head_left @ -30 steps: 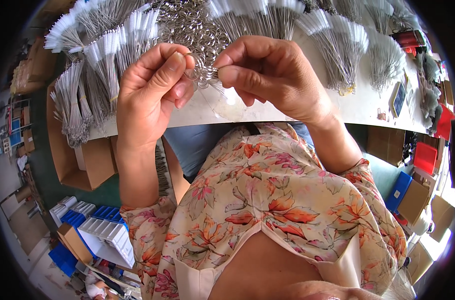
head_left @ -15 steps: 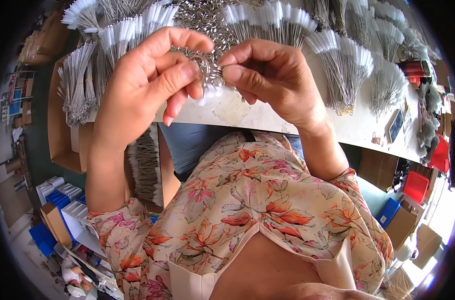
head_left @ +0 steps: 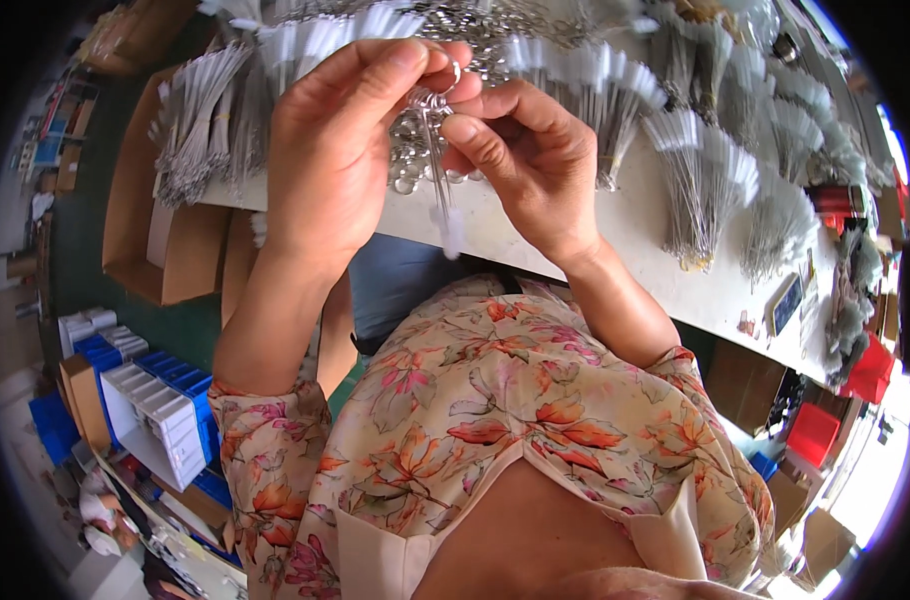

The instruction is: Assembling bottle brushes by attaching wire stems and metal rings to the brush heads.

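Note:
My left hand (head_left: 330, 150) is raised over the table's near edge, thumb and fingers pinching a small shiny metal split ring (head_left: 456, 75). From the ring hang a few thin wire brushes (head_left: 441, 180), their looped ends up at the fingers and their white bristle tips pointing down. My right hand (head_left: 540, 165) is close beside it, thumb and forefinger closed at the brushes' looped ends. Its other fingers curl behind. Behind and below the hands lies a heap of similar metal rings (head_left: 407, 165), partly covered by them.
Bundles of white-tipped wire brushes (head_left: 700, 190) stand in rows across the white table (head_left: 615, 245), left and right. A phone (head_left: 787, 305) lies near its right edge. An open cardboard box (head_left: 135, 230) is at the left, with blue and white crates (head_left: 160, 425) below.
The ring has turned in my left hand, and the brushes now hang straight down from it. Both hands have rolled and shifted slightly; the whole view has swung a little.

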Demonstrator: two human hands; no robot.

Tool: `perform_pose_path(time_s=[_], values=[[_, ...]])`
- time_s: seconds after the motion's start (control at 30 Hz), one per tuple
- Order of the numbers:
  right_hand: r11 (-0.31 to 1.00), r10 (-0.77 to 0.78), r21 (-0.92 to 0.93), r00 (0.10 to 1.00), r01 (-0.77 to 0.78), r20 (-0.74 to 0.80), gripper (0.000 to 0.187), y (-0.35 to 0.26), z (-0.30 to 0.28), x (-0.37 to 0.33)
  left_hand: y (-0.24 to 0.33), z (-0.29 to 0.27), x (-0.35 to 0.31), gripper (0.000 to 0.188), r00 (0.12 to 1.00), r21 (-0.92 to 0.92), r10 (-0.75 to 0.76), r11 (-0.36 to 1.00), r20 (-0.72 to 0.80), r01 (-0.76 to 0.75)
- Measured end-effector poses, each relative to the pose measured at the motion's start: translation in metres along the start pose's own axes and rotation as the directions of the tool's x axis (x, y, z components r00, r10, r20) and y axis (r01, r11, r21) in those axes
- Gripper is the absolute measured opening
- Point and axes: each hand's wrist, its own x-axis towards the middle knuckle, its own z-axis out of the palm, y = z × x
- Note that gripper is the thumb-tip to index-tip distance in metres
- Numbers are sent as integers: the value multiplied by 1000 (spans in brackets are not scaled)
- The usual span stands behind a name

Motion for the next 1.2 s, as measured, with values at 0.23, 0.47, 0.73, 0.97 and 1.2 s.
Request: perform_pose_path(time_s=[0.23,0.47,0.73,0.97,1.2], values=[[927,187,-352,974,-132,127,13,34,5,-5,57,-37,-26,16,981,366,83,931,-174,-14],[790,468,-541,854,-288,229,13,72,-9,-36,37,-114,-107,14,840,734,-461,458,-286,501],[660,667,-615,712,-432,217,13,88,-2,-48,-135,-239,-168,16,682,974,-696,-169,-224,147],[615,700,-620,699,-487,146,12,90,-3,-49,-176,-322,-177,23,923,975,-333,-168,-193,144],[627,737,-579,639,-522,221,12,91,-5,-37,-170,-316,-232,20,896,740,-231,504,-381,444]])
